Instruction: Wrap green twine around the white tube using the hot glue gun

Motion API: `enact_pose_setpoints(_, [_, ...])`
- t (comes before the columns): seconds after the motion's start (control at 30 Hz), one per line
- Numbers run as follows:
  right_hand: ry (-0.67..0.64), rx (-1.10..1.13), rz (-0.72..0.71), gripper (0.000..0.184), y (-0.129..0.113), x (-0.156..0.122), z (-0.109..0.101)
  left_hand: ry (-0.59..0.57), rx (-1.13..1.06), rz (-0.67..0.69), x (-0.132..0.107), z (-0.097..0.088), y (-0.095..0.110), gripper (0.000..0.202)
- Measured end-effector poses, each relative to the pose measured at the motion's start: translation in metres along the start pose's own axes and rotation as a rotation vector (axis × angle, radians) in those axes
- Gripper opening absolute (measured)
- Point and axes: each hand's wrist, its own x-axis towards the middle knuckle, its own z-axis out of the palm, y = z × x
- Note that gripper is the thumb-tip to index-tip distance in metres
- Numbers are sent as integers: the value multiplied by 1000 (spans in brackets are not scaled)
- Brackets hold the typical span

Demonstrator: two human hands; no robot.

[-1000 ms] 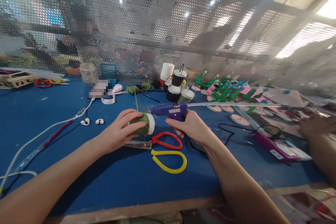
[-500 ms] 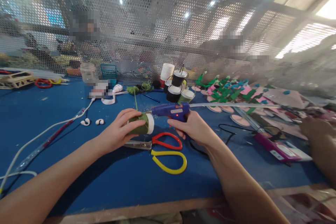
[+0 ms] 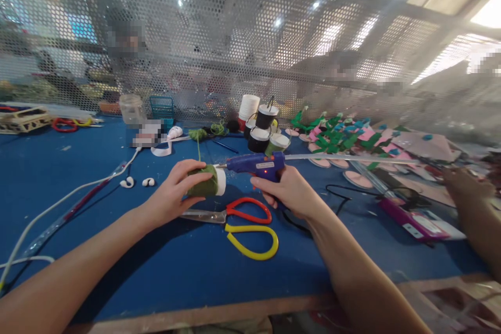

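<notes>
Green cup (image 3: 206, 181) and glue gun (image 3: 256, 163) fill hands (image 3: 287, 190) (curled).

Over on the left, earbuds (image 3: 127, 182) are lying near a cable (image 3: 83, 185), a jar (image 3: 131, 109) is standing beside a rack (image 3: 162, 109) before the screen (image 3: 235, 36), and, right, a box (image 3: 407, 222) is resting near discs (image 3: 357, 179).

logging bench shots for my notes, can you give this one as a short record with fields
left hand: grip around the green yarn-covered cup
right hand: grip on the blue glue gun, indicator lit red
nozzle: by the cup's white rim; contact unclear
yarn strand: runs from cup to green yarn bundle
scissors: red and yellow handles, lying on blue table
far right: another person's hand
</notes>
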Motion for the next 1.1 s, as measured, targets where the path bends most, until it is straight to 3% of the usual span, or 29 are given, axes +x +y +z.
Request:
enact_pose_setpoints(0.4, [-37, -70, -5, 31, -2, -3, 0, 23, -61, -142, -1, 0, -3, 45])
enact_pose_setpoints(0.57, [-63, 42, 7, 27, -5, -3, -1, 40, -93, -210, 0, 0, -3, 44])
enact_pose_setpoints(0.77, [123, 137, 1, 33, 7, 15, -5, 36, -59, -229, -2, 2, -3, 46])
enact_pose_setpoints(0.87, [155, 130, 26, 37, 17, 28, -7, 44, -28, -201, -2, 3, -2, 50])
enact_pose_setpoints(0.97, [177, 29, 70, 36, 25, 39, -6, 51, -11, -136, -2, 3, -1, 54])
enact_pose_setpoints(1.1, [239, -345, 158, 33, 35, 52, -5, 45, -2, -20, 1, 2, 1, 53])
